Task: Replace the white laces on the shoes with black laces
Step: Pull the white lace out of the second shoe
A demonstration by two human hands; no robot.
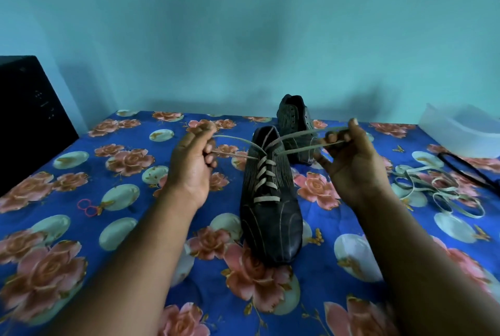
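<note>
Both hands, left hand and right hand, pinch white lace ends drawn sideways across the near shoe, whose length points away between them.

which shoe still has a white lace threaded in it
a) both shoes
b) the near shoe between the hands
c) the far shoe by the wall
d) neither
b: the near shoe shows a white lace crisscrossed through its eyelets, its ends held by the left hand and right hand; the far shoe shows bare eyelets.
</note>
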